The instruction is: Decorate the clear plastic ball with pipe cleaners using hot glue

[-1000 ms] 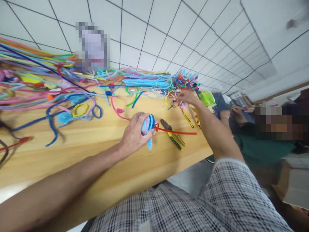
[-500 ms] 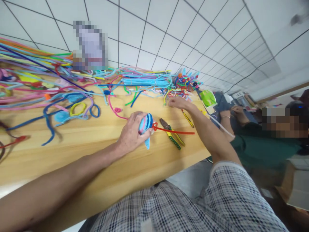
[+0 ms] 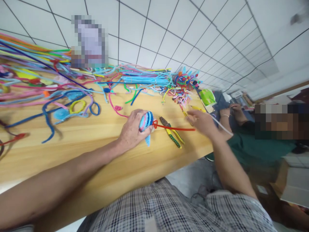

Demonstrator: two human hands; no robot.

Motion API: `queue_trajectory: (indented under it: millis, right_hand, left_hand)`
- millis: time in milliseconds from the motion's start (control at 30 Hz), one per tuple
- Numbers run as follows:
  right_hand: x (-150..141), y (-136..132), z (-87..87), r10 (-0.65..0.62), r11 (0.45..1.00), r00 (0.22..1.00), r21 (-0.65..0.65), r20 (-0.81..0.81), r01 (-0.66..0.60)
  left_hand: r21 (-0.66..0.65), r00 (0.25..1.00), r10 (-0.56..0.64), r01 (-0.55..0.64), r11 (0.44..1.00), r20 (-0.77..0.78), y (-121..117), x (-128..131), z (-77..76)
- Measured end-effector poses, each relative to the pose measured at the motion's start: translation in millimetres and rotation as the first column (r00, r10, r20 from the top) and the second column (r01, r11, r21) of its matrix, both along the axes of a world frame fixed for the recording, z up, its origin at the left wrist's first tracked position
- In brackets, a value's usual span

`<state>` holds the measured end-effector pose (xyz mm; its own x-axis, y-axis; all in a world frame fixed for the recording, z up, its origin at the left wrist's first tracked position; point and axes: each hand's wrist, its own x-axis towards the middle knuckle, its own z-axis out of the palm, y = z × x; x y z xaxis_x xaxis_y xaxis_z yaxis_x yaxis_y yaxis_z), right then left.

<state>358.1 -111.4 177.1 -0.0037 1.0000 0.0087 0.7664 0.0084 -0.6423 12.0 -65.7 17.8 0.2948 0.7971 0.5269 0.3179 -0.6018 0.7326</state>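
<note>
My left hand is wrapped round a small figure made of blue, pink and white striped pipe cleaner, resting at the table's middle. A pointed light-blue piece hangs below it. From its right side a red pipe cleaner sticks out over a pair of pliers with yellow and green handles. My right hand is at the right, over a slim yellow-and-red handled tool. Motion smears its fingers, and whether they touch or hold that tool is unclear.
Loose pipe cleaners and bundles line the wall side of the table. Colourful finished figures stand at the far end, near a green packet. A co-worker in a green top sits to the right.
My right hand has moved from the pile of small pieces at the far end back toward me and right. The left hand keeps its hold on the striped figure.
</note>
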Motion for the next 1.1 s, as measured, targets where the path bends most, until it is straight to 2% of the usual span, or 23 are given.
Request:
queue_trajectory:
  millis: [67,133,200,267,333,433,500,600,700,800,933,1100]
  right_hand:
    - [-14,-19,-59.5,-0.044,0.999,0.993,0.018,0.112,0.042]
    - [-29,-35,-109.6,-0.059,0.997,0.952,0.056,0.300,0.045]
    - [-42,-50,-142.3,-0.048,0.995,0.882,0.100,0.469,0.001]
    - [-50,-59,-156.5,-0.066,0.988,0.842,0.150,0.535,-0.019]
    - [-50,-58,-155.3,-0.072,0.988,0.844,0.153,0.532,-0.012]
    - [-37,-31,-135.9,-0.099,0.993,0.866,0.111,0.489,0.050]
    - [-26,6,-120.1,-0.156,0.987,0.856,0.118,0.494,0.112]
    - [-18,79,-104.7,-0.175,0.984,0.842,0.069,0.510,0.163]
    - [-26,149,-102.5,-0.180,0.979,0.826,0.016,0.533,0.203]
    - [-43,194,-107.2,-0.172,0.971,0.810,-0.042,0.561,0.235]
    - [-57,216,-112.9,-0.122,0.965,0.804,-0.120,0.582,0.233]
    - [-56,214,-109.3,-0.079,0.962,0.804,-0.168,0.590,0.217]
  left_hand:
    - [-0.014,1.000,-0.003,0.003,1.000,0.000,0,0,0.6]
    - [-0.014,1.000,-0.005,0.005,1.000,0.001,1,-1,0.7]
    - [-0.005,1.000,-0.004,0.004,1.000,0.007,1,-1,0.2]
    - [0.002,1.000,-0.001,0.001,1.000,0.017,2,-1,-0.3]
    - [-0.001,1.000,-0.001,0.001,1.000,0.023,2,-1,-0.6]
    - [-0.010,1.000,-0.006,0.006,1.000,0.022,1,0,0.0]
    - [-0.011,1.000,-0.010,0.010,1.000,0.017,1,-1,1.3]
    - [-0.023,1.000,-0.014,0.015,1.000,0.013,0,-1,3.4]
    - [-0.041,1.000,-0.018,0.019,0.999,0.021,-1,-2,4.0]
    - [-0.053,1.000,-0.007,0.008,0.999,0.016,-2,-2,2.3]
    - [-0.054,1.000,-0.002,0.003,0.999,0.002,-2,0,0.3]
    - [-0.052,1.000,-0.008,0.007,0.999,-0.020,-1,-1,1.7]
